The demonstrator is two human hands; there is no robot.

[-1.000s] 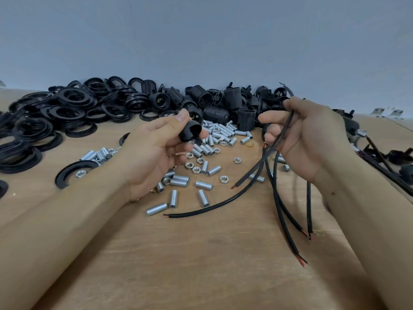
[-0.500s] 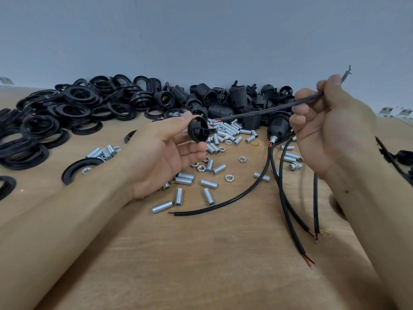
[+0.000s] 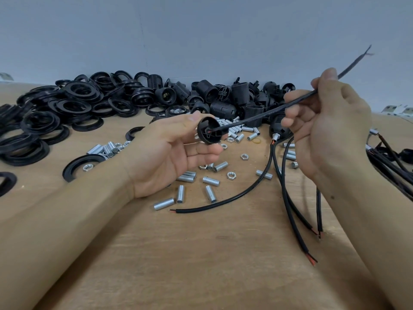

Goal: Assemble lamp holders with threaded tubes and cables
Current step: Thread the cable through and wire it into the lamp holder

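Observation:
My left hand [image 3: 169, 151] grips a black lamp holder cap [image 3: 209, 132] between thumb and fingers, its open side turned to the right. My right hand [image 3: 321, 126] pinches a black cable [image 3: 263, 115] held nearly level. The cable's red-tipped end sits inside the cap, and its other end sticks up to the upper right. Silver threaded tubes [image 3: 211, 181] and nuts [image 3: 230, 175] lie scattered on the wooden table [image 3: 201, 253] below my hands.
Black rings [image 3: 76, 101] are heaped at the back left, black holder bodies [image 3: 223, 97] at the back centre. An assembled holder [image 3: 278, 128] with tube and several loose cables [image 3: 288, 198] lies under my right hand. More wired parts [image 3: 393, 157] sit at the right edge.
My right hand lifted one cable out of the bunch and brought its end leftward into the cap. My left hand turned the cap's opening toward the cable.

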